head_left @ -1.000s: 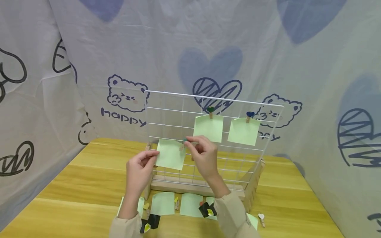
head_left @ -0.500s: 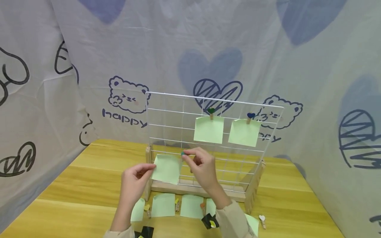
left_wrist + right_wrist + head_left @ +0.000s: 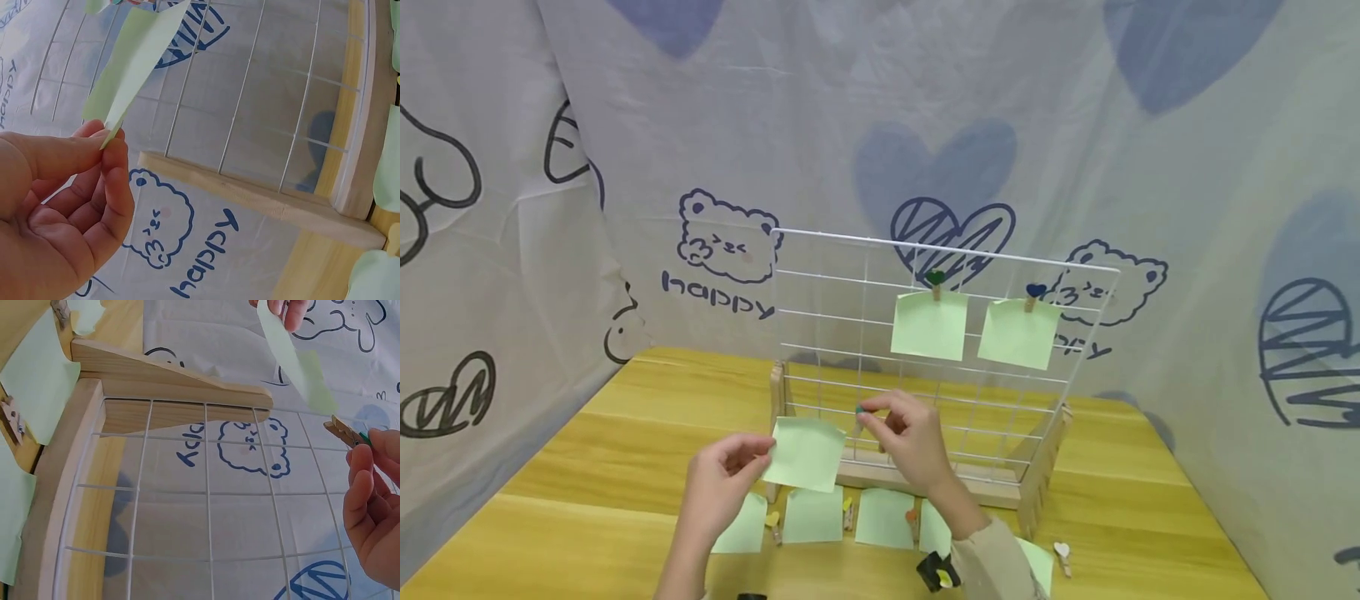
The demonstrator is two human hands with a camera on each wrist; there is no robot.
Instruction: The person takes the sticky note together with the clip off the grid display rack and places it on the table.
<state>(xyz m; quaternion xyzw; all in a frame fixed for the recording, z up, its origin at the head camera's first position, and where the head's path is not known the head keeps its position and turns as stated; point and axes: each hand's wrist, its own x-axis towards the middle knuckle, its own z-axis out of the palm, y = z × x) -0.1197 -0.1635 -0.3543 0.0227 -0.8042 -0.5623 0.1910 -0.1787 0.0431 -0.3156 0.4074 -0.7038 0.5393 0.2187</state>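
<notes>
Heart-printed cloth point(image 3: 805, 125), lettered "happy", hangs beyond the far edge of a yellow wooden table point(image 3: 587, 475); short of that edge stands a wire grid point(image 3: 947, 250); before its lower left corner, the left hand point(image 3: 718, 479) pinches a green note point(image 3: 807, 454), the right hand point(image 3: 913, 437) a clothespin point(image 3: 345, 432) just beside it.

Right sleeve point(image 3: 997, 557): one, pale beige, plain, loose and creased, cuff ending short of the wrist; right hand point(image 3: 910, 432): bare, as is the forearm between it and the cuff; left hand point(image 3: 721, 482): bare; angular black piece point(image 3: 930, 568): one, yellow-green patch, beside the right cuff, attachment unclear
</notes>
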